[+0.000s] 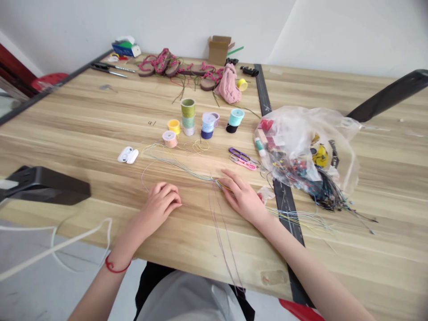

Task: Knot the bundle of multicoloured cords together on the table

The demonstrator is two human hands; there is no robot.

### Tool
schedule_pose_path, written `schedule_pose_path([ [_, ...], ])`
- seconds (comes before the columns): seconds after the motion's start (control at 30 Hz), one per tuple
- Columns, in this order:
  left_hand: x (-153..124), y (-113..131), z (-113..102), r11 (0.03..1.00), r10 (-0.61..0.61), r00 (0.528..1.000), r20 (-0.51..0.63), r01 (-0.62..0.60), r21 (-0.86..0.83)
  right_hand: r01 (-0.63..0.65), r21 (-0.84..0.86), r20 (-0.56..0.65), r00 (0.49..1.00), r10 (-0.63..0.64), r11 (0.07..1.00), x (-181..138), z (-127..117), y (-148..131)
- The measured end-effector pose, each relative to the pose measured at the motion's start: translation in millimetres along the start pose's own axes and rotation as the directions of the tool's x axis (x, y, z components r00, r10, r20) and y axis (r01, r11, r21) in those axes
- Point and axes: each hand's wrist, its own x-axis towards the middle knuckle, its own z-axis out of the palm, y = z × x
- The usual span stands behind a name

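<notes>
The bundle of thin multicoloured cords [214, 179] is lying on the wooden surface [80, 151], its strands fanned out to both sides and trailing over the near edge. The right hand [242, 196] is laid over the bundle, with its fingers [230, 177] pressed onto the strands; whether the strands are actually pinched cannot be told. The left hand [159, 205] is rested just left of the bundle, loosely curled and released, with nothing held. A red string [113, 266] is tied around the left wrist.

Beyond the bundle, at least nine thread spools [187, 117] are arranged in five groups. Two pairs of small scissors [239, 154], one purple-handled and one pink-handled, are placed up and to its right. One white plastic case [127, 154] is lying to its left. One plastic bag [302, 154] of beads and cords is heaped to its right, beside the strands running that way. Farthest beyond it are about four pink-braided sandal soles [172, 69], one pink cloth [228, 84], one yellow tape roll [242, 84] and one cardboard box [219, 50].
</notes>
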Motion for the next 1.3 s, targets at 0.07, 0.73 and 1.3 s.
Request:
schedule_pose_path([
  [0.07, -2.1, -2.5, -4.5, 1.000, 0.002, 1.000, -0.017, -0.002, -0.011, -0.022, -0.063, 0.068, 0.997, 0.026, 0.998, -8.5, -12.2, -9.8],
  [0.73, 5.2, 50.5, 15.4, 0.970, -0.085, 0.982, -0.167, 0.044, -0.238, -0.571, 0.723, 0.113, 0.653, 0.749, 0.389, -82.6, -16.4, -66.0],
  [1.3, 21.0, 137.8, 52.7, 0.637, -0.144, 0.986, 0.080, 0.154, -0.756, -0.359, 0.921, 0.129, 0.650, 0.749, 0.153, -45.4, -34.1, -62.6],
])
